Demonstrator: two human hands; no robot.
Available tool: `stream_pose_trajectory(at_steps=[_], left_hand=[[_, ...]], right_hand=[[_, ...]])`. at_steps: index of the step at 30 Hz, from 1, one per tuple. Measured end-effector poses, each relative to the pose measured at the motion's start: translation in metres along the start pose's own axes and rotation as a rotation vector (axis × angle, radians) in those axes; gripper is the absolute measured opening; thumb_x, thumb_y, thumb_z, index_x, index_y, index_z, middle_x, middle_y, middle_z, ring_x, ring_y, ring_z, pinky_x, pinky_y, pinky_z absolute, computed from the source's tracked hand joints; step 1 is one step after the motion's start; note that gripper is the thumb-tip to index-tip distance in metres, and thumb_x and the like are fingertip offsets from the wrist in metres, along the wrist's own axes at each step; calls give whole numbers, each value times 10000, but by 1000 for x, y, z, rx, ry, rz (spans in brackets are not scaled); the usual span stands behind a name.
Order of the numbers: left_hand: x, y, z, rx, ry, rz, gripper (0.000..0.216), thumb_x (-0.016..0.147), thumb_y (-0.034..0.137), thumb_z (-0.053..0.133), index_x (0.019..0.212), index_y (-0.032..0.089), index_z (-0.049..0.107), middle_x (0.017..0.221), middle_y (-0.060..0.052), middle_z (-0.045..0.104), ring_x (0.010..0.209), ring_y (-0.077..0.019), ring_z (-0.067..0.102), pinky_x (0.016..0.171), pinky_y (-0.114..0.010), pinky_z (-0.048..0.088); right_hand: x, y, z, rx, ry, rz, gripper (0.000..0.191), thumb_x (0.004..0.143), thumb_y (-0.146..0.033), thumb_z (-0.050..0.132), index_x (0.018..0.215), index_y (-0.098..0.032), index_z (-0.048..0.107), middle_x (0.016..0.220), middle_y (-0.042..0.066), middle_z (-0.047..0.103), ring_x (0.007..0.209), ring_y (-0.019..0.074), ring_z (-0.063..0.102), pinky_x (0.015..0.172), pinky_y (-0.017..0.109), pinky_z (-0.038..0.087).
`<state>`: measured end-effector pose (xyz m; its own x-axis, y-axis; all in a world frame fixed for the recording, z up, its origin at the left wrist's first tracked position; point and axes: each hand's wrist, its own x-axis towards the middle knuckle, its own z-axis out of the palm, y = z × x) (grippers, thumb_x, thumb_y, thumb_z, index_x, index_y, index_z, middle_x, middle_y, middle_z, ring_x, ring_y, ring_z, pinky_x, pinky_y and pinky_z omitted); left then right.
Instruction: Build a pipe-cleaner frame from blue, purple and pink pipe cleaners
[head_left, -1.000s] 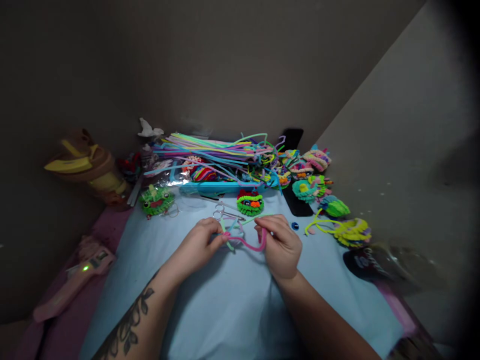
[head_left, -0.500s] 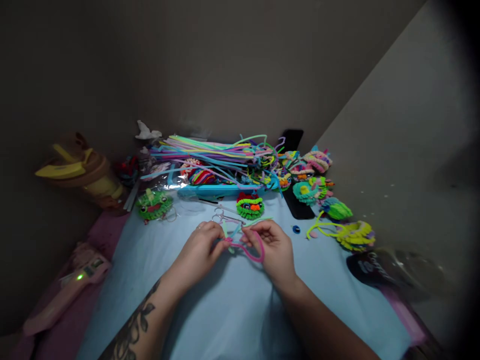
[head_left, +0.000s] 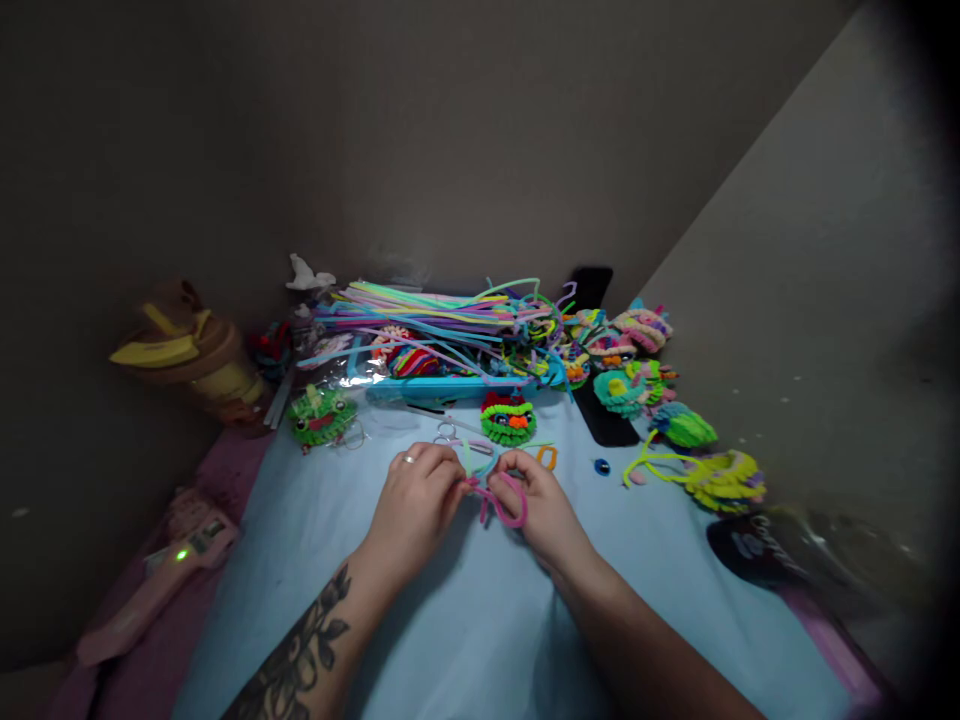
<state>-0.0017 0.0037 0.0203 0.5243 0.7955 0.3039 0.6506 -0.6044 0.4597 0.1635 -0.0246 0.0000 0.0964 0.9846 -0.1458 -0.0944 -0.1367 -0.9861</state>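
Note:
My left hand (head_left: 425,492) is closed in a pinch on a pink pipe cleaner (head_left: 512,522), near where several pale ones meet. My right hand (head_left: 541,505) is closed beside it, its fingers also on the pink pipe cleaner, which curls in a loop over that palm. Pale green and blue pipe cleaners (head_left: 486,464) stick up between the two hands. Just beyond the fingers lie small scissors (head_left: 445,432), partly hidden. Behind them sits a green and red pipe-cleaner figure (head_left: 508,420) with eyes and an orange beak. An orange bent piece (head_left: 547,458) lies by my right hand.
A blue tray (head_left: 442,387) at the back holds bundled pipe cleaners (head_left: 427,308). Fuzzy figures (head_left: 724,482) line the right, near a dark phone-like slab (head_left: 609,425) and a bottle (head_left: 750,548). On the left are a frog-like figure (head_left: 322,417), a cup (head_left: 217,375) and a pink device (head_left: 161,580).
The pink pipe cleaner's loop has shifted, and a short pink end now hangs below it. My right hand has turned inward, uncovering the orange piece. The whole view has shifted slightly.

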Motion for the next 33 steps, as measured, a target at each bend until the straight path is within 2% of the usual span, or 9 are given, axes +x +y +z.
stream_pose_trajectory(at_steps=[5,8,10,14,19,25,28,31,33], left_hand=[[-1,0,2,22,-1,9,125,884,259,509,861,184,607,944,-65,640,918,-225,529,787,-366,400],[-1,0,2,34,3,15,131,881,269,514,856,189,615,938,-68,642,918,-228,536,785,-367,402],[0,0,2,30,2,9,118,874,256,523,850,189,617,932,-68,643,914,-229,539,782,-364,406],[0,-1,1,-34,30,-38,104,867,235,526,847,187,616,944,-66,636,928,-225,535,808,-367,406],[0,-2,1,-254,120,-162,126,863,257,519,796,182,594,896,-60,609,892,-202,537,800,-335,418],[4,0,-5,-491,241,-332,163,838,294,520,742,183,591,846,-44,594,831,-176,552,749,-274,428],[5,-3,-8,-530,281,-413,205,831,343,520,715,183,573,831,-34,587,814,-170,545,704,-255,418],[5,-8,-9,-617,303,-498,245,832,403,506,741,181,557,807,-23,574,794,-163,538,662,-240,420],[5,-10,-8,-681,291,-540,276,826,437,507,742,177,551,751,-10,554,743,-153,527,623,-230,418]], right_hand=[[-2,-1,4,127,-17,94,310,721,-401,648,727,-220,397,481,-115,379,367,40,287,339,145,198],[-3,1,5,145,-61,161,314,755,-457,602,783,-243,374,414,-125,416,297,54,281,291,141,131],[-3,3,5,142,-63,144,318,766,-473,593,806,-244,376,413,-113,466,292,60,315,289,137,145],[-2,3,6,133,-40,109,307,782,-466,586,775,-228,393,402,-109,461,313,46,301,318,133,173],[1,6,5,98,-23,52,282,715,-354,672,772,-209,437,580,-52,597,377,39,366,360,149,211],[-4,6,9,-123,-56,-41,100,707,-242,635,746,-183,564,586,-37,566,550,108,538,509,211,406],[-9,3,9,-249,-145,-73,36,708,-185,603,742,-184,590,573,-46,563,512,92,505,483,199,373],[-8,0,2,-311,-308,-35,79,714,-136,567,763,-182,608,584,-40,603,494,84,502,471,188,358],[-6,-2,-4,-344,-348,-47,83,731,-141,565,775,-181,623,620,-24,631,524,96,532,492,196,383]])
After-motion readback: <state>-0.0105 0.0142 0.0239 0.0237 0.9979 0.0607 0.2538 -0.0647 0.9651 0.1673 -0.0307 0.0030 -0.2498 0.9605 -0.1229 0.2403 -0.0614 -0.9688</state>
